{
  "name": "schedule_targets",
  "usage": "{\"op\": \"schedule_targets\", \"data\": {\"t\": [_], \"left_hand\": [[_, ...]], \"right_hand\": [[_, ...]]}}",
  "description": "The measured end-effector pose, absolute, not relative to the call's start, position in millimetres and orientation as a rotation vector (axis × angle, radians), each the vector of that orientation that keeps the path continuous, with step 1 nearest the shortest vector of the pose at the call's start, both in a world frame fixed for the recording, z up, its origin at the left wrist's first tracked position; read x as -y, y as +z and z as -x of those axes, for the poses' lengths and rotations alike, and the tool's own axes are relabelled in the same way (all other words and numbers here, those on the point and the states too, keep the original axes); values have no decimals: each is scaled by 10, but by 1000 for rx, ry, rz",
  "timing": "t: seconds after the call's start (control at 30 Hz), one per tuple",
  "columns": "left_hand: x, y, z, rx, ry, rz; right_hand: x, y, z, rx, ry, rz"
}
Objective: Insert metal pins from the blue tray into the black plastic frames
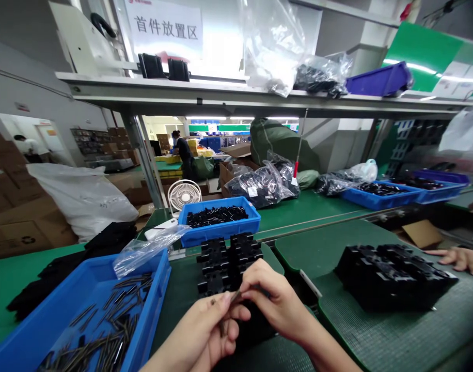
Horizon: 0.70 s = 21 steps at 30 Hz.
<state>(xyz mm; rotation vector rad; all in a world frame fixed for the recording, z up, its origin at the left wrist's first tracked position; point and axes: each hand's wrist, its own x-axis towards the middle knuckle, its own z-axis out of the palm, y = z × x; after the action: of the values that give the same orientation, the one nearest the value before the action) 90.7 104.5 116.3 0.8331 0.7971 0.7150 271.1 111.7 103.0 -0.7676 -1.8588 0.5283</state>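
A: Thing?
B: Thin dark metal pin [235,296], pinched in fingertips of left hand [207,325] and right hand [273,297], hands together.
A: Progress?
B: Pin unplaced, black ridged plastic blocks [213,258] just beyond. Plenty of loose dark pins [118,338] left in blue rectangular plastic bin [160,289]. Finished count: can't tell.
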Motion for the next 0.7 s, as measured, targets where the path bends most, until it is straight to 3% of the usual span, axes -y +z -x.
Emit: {"op": "schedule_targets", "data": {"t": [0.33, 0.7], "left_hand": [[-1105, 1063, -920, -909, 815, -1031], [-1150, 958, -944, -1110, 774, -1477]], "right_hand": [[-1132, 989, -2685, 1818, 612, 865], [-1180, 920, -2596, 1516, 1116, 910]]}}
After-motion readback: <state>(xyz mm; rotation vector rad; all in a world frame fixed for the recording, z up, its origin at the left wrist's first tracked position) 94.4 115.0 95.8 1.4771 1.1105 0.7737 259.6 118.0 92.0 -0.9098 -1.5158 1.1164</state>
